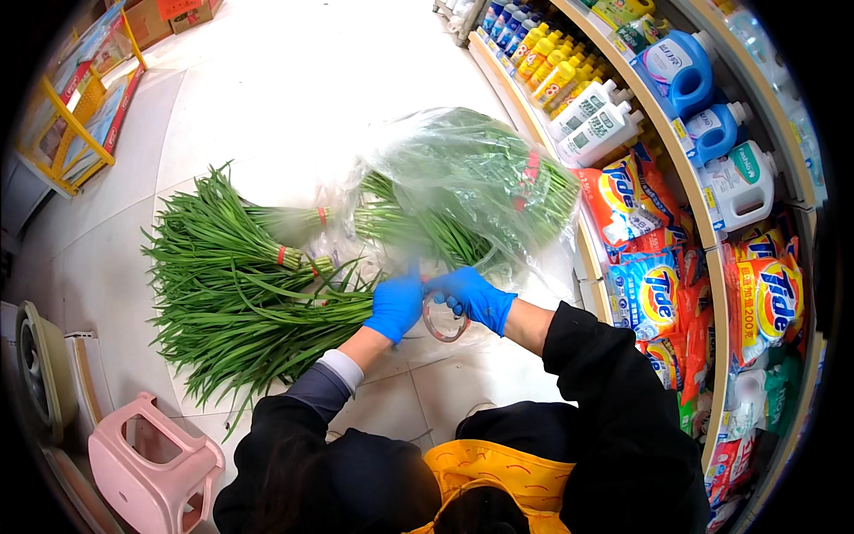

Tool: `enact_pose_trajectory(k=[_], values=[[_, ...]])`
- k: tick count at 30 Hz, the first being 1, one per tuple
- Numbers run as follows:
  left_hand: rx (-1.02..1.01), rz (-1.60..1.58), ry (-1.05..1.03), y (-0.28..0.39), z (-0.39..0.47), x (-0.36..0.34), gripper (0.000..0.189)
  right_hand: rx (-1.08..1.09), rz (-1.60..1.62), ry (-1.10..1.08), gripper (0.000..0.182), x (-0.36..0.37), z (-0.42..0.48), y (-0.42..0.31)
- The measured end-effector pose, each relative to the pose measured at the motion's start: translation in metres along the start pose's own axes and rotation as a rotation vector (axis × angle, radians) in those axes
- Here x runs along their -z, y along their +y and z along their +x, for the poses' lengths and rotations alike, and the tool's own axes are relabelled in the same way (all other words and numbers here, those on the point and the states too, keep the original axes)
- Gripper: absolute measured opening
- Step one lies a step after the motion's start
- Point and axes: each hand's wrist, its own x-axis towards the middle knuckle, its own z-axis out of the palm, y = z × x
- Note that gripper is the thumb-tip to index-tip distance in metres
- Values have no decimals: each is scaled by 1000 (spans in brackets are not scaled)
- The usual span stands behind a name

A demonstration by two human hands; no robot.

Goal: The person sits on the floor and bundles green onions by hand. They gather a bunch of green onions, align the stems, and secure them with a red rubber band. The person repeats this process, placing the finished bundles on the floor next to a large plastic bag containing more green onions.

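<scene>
My left hand (395, 308), in a blue glove, is closed at the stem end of the nearest bunch of garlic chives (287, 327), whose leaves fan out to the left. Beside it, my right hand (482, 302), also gloved in blue, grips a roll of tape (446, 332) with a reddish ring. Both hands meet above the floor, and a blur hides the fingertips. Further bunches of garlic chives (220, 227) lie just beyond, their stems bound with red tape (281, 255). A clear plastic bag (427, 143) covers more bunches ahead and to the right.
Store shelving (708, 294) with Tide detergent bags (617, 193) and blue jugs (680, 73) curves along the right. A pink plastic stool (150, 460) stands at lower left, near a round beige object (50, 374). A yellow rack (87, 127) is at upper left on the tiled floor (380, 394).
</scene>
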Motion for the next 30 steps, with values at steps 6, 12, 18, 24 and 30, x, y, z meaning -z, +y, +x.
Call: enact_pose_trajectory(k=[6, 12, 18, 24, 30], values=[[-53, 1, 61, -5, -1, -8, 33, -2, -31, -8, 20, -2, -3, 1], [-100, 38, 125, -14, 4, -7, 11, 317, -59, -33, 24, -14, -12, 22], [-161, -201, 352, -65, 23, -7, 8, 881, -175, 67, 39, -63, -34, 30], [-6, -498, 105, -60, 24, 33, 19, 1016, -210, 114, 35, -53, -26, 40], [22, -848, -37, -49, 13, 62, 30, 710, 30, -140, 26, -43, -30, 19]])
